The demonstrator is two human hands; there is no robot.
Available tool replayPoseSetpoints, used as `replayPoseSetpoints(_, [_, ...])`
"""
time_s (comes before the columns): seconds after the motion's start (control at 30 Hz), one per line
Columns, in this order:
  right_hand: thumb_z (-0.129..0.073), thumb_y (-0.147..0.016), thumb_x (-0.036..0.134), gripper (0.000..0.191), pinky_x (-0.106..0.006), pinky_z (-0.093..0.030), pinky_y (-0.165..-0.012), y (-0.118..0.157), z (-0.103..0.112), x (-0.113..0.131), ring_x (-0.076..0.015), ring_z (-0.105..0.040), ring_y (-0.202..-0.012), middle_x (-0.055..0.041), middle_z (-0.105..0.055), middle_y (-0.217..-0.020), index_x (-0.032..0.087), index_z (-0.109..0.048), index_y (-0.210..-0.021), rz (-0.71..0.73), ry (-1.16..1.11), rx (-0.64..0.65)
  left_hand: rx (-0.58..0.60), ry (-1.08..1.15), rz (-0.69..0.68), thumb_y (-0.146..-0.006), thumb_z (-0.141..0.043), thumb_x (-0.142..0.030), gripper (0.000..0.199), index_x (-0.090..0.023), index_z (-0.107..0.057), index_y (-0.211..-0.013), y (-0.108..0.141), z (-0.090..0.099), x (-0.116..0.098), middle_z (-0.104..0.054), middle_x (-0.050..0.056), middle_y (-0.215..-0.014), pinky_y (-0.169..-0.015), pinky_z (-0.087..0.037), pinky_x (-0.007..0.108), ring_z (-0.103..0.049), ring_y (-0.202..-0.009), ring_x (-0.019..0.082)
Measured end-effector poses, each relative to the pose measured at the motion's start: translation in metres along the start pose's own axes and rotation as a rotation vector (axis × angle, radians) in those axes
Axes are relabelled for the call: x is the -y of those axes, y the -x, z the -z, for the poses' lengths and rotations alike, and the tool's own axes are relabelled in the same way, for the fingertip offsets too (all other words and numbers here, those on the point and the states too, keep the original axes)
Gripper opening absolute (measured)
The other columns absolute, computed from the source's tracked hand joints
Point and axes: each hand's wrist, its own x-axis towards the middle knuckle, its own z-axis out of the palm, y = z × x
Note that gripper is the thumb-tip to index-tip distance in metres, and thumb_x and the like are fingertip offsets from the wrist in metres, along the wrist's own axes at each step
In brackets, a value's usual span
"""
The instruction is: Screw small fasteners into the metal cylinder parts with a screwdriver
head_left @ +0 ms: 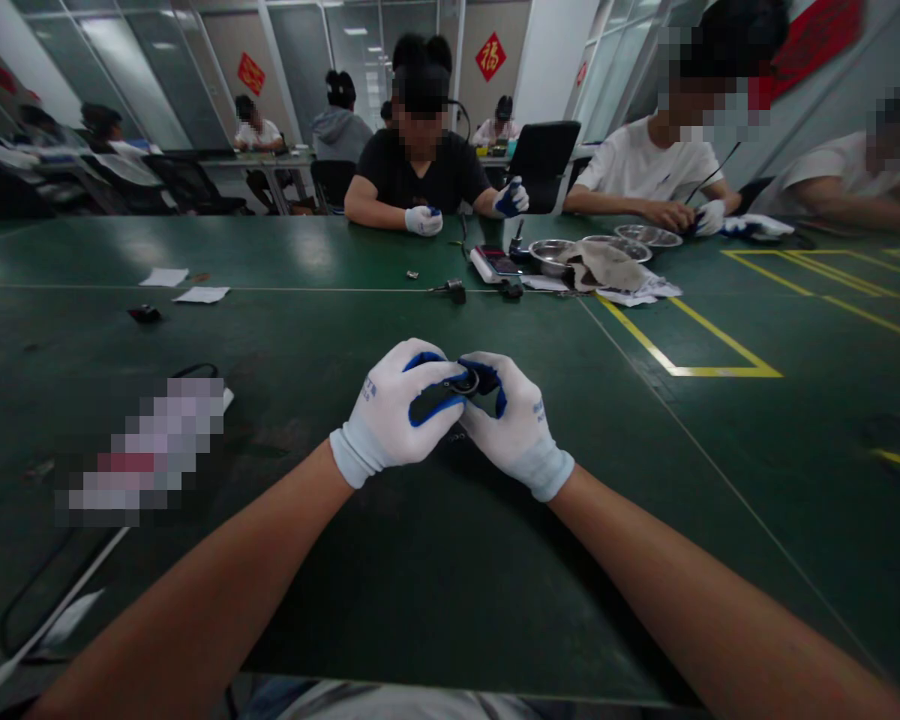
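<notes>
A small dark round part with a shiny curved rim is held between my two gloved hands, just above the green table. My left hand is closed, pinching the part from the left with thumb and fingers. From the right, the fingers of my right hand are curled and closed on the same part. Both gloves are white with blue palms. Fingertips cover much of the part, so its exact kind cannot be made out. Tiny shiny bits show on the table just below my hands.
The green table has yellow tape marks at right. Metal bowls, a crumpled cloth and a phone lie across from me. Small black parts sit nearer. A blurred-out object and cable are left. Co-workers sit opposite.
</notes>
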Motion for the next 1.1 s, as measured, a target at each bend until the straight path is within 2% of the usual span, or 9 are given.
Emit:
replayPoseSetpoints(0.17, [-0.071,-0.085,0.023,0.036,-0.049,-0.063,-0.086,0.0,0.003,-0.002,-0.0279,-0.071,-0.1,-0.0091,-0.074,-0.11,0.025,-0.066,-0.121,0.033,0.053,0.016,0.041,-0.076,-0.049,-0.091,-0.068,-0.029,0.026,-0.019,-0.074,-0.115,0.0,0.001,0.002,-0.069,0.012,-0.114,-0.087,-0.063,0.046,-0.069,-0.102,0.026])
replayPoseSetpoints(0.3, [-0.069,-0.086,0.022,0.039,-0.052,-0.062,-0.096,0.0,0.004,-0.003,-0.03,-0.071,-0.111,-0.0103,-0.075,-0.117,0.024,-0.066,-0.125,0.083,0.05,0.054,0.043,-0.101,-0.083,-0.092,-0.068,-0.029,0.022,-0.02,-0.074,-0.111,0.0,0.002,0.002,-0.071,0.011,-0.112,-0.086,-0.063,0.045,-0.069,-0.1,0.025])
replayPoseSetpoints(0.6, [-0.061,-0.093,0.019,0.043,-0.049,-0.063,-0.099,0.002,0.001,-0.002,-0.028,-0.073,-0.113,-0.0124,-0.074,-0.125,0.022,-0.058,-0.136,0.122,0.009,0.129,0.019,-0.113,-0.093,-0.092,-0.067,-0.028,0.026,-0.016,-0.073,-0.115,0.002,0.0,0.005,-0.07,0.012,-0.113,-0.085,-0.063,0.044,-0.069,-0.101,0.026])
replayPoseSetpoints(0.9, [-0.053,-0.098,0.021,0.047,-0.057,-0.054,-0.111,0.003,0.0,0.002,-0.0312,-0.063,-0.129,-0.0155,-0.063,-0.137,0.024,-0.045,-0.144,0.128,-0.082,0.175,0.038,-0.115,-0.115,-0.094,-0.067,-0.028,0.026,-0.015,-0.074,-0.116,-0.001,-0.001,0.001,-0.07,0.014,-0.116,-0.089,-0.063,0.047,-0.068,-0.105,0.027])
replayPoseSetpoints(1.0, [-0.059,-0.093,0.021,0.053,-0.055,-0.057,-0.105,0.002,0.0,0.0,-0.0309,-0.067,-0.121,-0.0152,-0.065,-0.132,0.024,-0.042,-0.143,0.142,-0.07,0.135,0.052,-0.095,-0.123,-0.095,-0.067,-0.028,0.028,-0.015,-0.073,-0.118,-0.001,-0.003,-0.004,-0.069,0.015,-0.121,-0.094,-0.062,0.048,-0.067,-0.11,0.028])
replayPoseSetpoints(1.1, [-0.065,-0.087,0.022,0.052,-0.049,-0.061,-0.091,0.001,-0.001,-0.003,-0.028,-0.071,-0.103,-0.0114,-0.07,-0.116,0.024,-0.043,-0.134,0.09,-0.046,0.088,0.082,-0.092,-0.133,-0.095,-0.067,-0.03,0.03,-0.015,-0.073,-0.12,-0.001,-0.005,-0.007,-0.068,0.016,-0.125,-0.095,-0.061,0.048,-0.067,-0.112,0.029])
